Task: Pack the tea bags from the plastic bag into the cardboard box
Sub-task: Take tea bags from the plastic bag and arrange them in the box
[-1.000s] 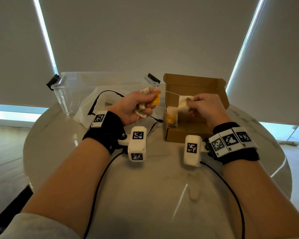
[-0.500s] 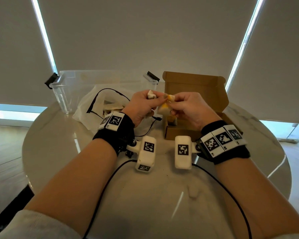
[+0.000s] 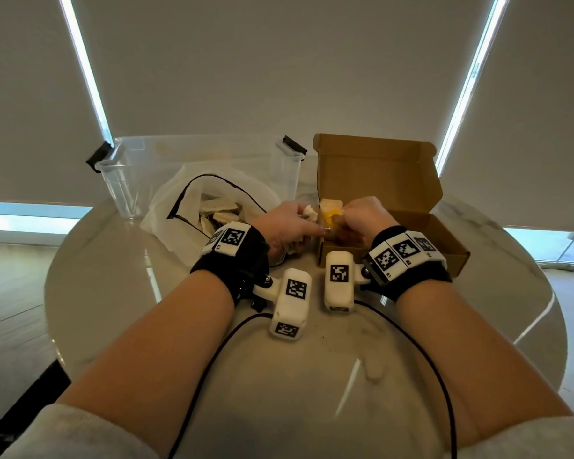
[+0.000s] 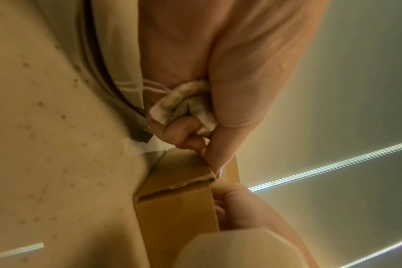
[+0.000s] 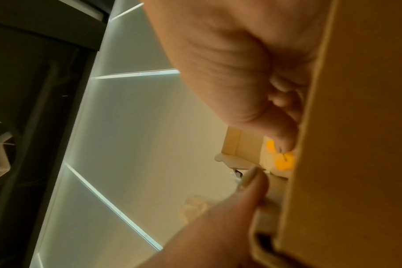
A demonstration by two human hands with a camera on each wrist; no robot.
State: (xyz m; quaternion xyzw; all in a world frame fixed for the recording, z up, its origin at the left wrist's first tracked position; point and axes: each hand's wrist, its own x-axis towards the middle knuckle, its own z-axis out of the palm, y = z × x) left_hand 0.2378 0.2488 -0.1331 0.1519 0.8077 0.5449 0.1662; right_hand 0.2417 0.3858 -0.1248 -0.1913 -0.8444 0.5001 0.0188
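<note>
The open cardboard box (image 3: 444, 246) stands right of centre with its lid (image 3: 378, 167) upright. My right hand (image 3: 352, 217) reaches into the box's left end, fingers curled, and pinches a tea bag with a yellow tag (image 3: 331, 214); its thumb lies on that yellow tag (image 5: 285, 160). My left hand (image 3: 295, 226) is just left of the box and grips a crumpled bunch of tea bags (image 4: 184, 103), with one finger stretched to the box's front left corner (image 4: 184, 174). The plastic bag (image 3: 179, 207) lies open to the left, with several tea bags (image 3: 219, 213) inside.
A clear plastic tub (image 3: 126, 180) with black latches stands behind the bag at the table's far side. Black cables (image 3: 421, 352) run from both wrist cameras across the round marble table (image 3: 113, 293). Window blinds hang close behind the table.
Both hands have dropped from in front of the box down to its left end. The right hand carried the yellow-tagged tea bag into the box, and the left finger now touches the corner.
</note>
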